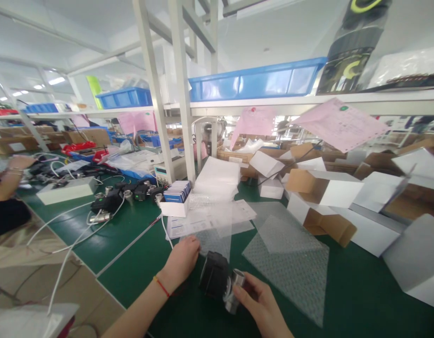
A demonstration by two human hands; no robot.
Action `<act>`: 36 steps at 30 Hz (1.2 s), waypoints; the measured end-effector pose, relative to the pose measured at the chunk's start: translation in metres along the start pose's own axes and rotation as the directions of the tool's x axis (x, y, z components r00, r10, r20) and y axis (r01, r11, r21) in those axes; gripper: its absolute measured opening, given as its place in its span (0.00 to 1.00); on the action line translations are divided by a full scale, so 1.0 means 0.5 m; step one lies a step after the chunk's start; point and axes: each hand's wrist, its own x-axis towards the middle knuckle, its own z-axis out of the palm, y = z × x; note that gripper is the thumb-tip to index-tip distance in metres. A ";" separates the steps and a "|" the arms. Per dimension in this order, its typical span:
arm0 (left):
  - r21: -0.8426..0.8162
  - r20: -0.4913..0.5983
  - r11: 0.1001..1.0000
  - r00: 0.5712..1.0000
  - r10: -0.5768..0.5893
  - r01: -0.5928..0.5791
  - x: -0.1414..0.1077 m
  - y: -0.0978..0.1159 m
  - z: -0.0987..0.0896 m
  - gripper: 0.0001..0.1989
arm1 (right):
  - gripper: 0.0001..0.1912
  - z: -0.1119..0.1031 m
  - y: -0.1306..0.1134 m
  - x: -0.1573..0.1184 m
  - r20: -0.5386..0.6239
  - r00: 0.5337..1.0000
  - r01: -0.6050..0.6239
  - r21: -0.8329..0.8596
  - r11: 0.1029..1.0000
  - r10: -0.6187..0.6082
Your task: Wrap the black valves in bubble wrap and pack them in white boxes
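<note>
My right hand point(257, 298) is closed on the silver metal fitting point(235, 290) of a black actuator point(214, 274), low in the middle of the head view. To the left of the black housing is my left hand point(183, 257), its fingers curled over the edge of a clear plastic bag point(215, 241); what they hold, if anything, is hidden. A red string circles my left wrist. Sheets of bubble wrap point(290, 258) lie flat on the green table point(132, 263), right of the actuator. Printed papers point(202, 218) lie beyond my left hand.
White boxes point(343, 188), several open, crowd the right side. A small box of blue cards point(176, 199) and a stack of white foam sheets point(218, 176) stand by the shelf post. More black actuators point(107, 199) with cables lie left. A person's arm point(7, 183) shows far left.
</note>
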 end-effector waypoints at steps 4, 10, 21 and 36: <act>-0.101 0.069 0.994 0.997 0.045 -0.038 -0.033 0.040 -0.030 0.07 | 0.26 -0.010 -0.033 -0.006 -0.142 0.986 0.081 -0.055 0.995 -0.088; -0.323 0.164 0.935 0.964 0.207 -0.146 -0.086 0.112 0.015 0.09 | 0.25 -0.047 -0.085 -0.002 -0.242 0.922 0.240 -0.254 0.937 -0.302; -0.372 -0.090 0.927 0.992 -0.086 0.047 -0.032 0.085 0.000 0.20 | 0.07 -0.035 -0.078 -0.013 0.010 0.886 0.352 -0.665 0.659 -0.464; 0.201 -0.198 0.913 0.898 0.394 -0.356 -0.120 0.210 -0.011 0.15 | 0.06 -0.026 -0.054 -0.021 0.238 0.767 0.524 -0.769 0.367 -0.596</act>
